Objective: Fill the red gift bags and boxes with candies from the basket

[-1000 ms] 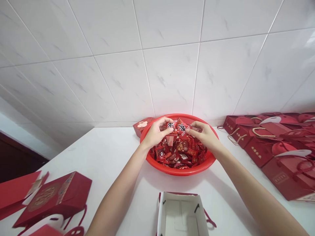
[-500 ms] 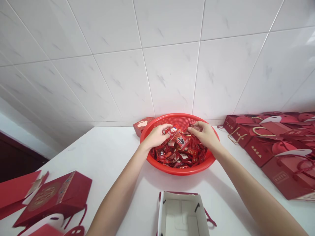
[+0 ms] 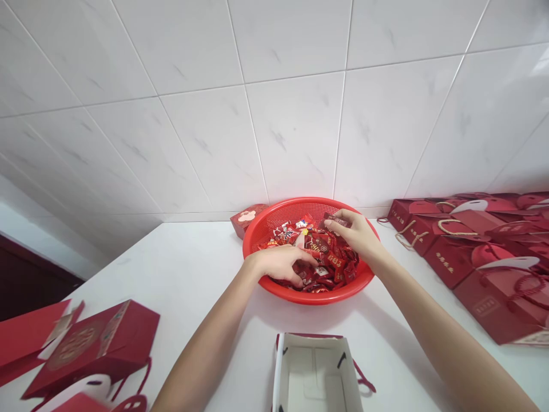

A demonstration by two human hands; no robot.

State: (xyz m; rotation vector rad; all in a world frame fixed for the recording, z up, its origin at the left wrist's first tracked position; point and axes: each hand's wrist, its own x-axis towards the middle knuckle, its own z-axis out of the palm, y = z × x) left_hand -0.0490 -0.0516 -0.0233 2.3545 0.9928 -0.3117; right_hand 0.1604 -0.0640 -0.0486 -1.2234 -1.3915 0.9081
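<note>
A red plastic basket [image 3: 306,297] with a perforated wall holds a heap of candies [image 3: 337,260] in red wrappers. My left hand [image 3: 281,261] reaches over its near left side, thumb and fingers apart, with the fingertips touching the candies. At the back right of the heap, my right hand [image 3: 357,232] pinches a dark red wrapped candy [image 3: 335,220] between thumb and fingers. Nearer to me stands an open box [image 3: 316,375], pale inside, with a dark red cord at its side. No contents show in the visible part of it.
Several red gift boxes [image 3: 454,257] with cord handles crowd the right side of the white table [image 3: 193,263]. More red boxes [image 3: 98,349] lie at the lower left. A small red box [image 3: 245,218] sits behind the basket, near the tiled wall [image 3: 295,131].
My left hand has moved from the back left of the heap toward the front, over the nearer candies. My right hand has stayed nearly in place. Some candies on top have shifted.
</note>
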